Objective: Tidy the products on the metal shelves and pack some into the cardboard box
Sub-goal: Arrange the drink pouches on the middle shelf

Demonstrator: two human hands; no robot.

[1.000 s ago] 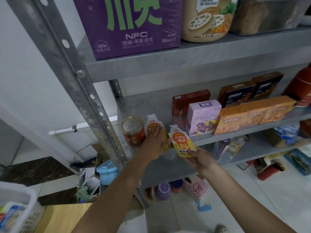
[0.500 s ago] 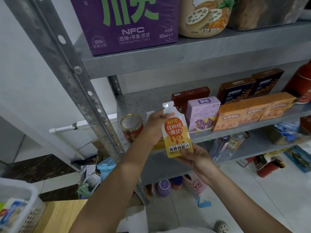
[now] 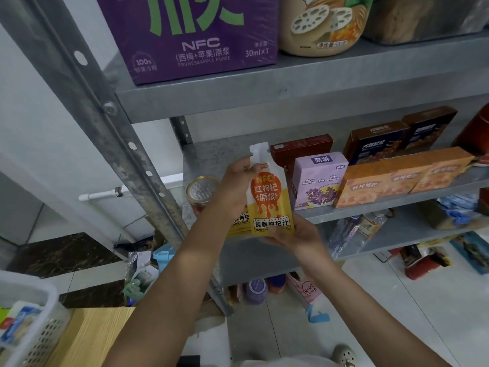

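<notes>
Both hands hold up yellow-and-orange juice pouches (image 3: 268,197) in front of the middle metal shelf (image 3: 370,211). My left hand (image 3: 235,186) grips the stack near its white top, with a second pouch (image 3: 239,221) showing behind the front one. From below, my right hand (image 3: 296,235) grips the bottom edge of the front pouch. A gold-lidded red can (image 3: 201,190) stands on the shelf just left of my left hand. No cardboard box can be made out for certain.
Right of the pouches stand a lilac carton (image 3: 318,178), a dark red box (image 3: 301,149), orange boxes (image 3: 402,176) and dark boxes (image 3: 375,141). A big purple box (image 3: 195,35) sits on the upper shelf. The steel upright (image 3: 105,107) runs at left, a white basket (image 3: 29,324) at bottom left.
The pouches have been lifted off the shelf and gathered upright into a stack. My left hand went from resting flat on a lying pouch to gripping the stack's top.
</notes>
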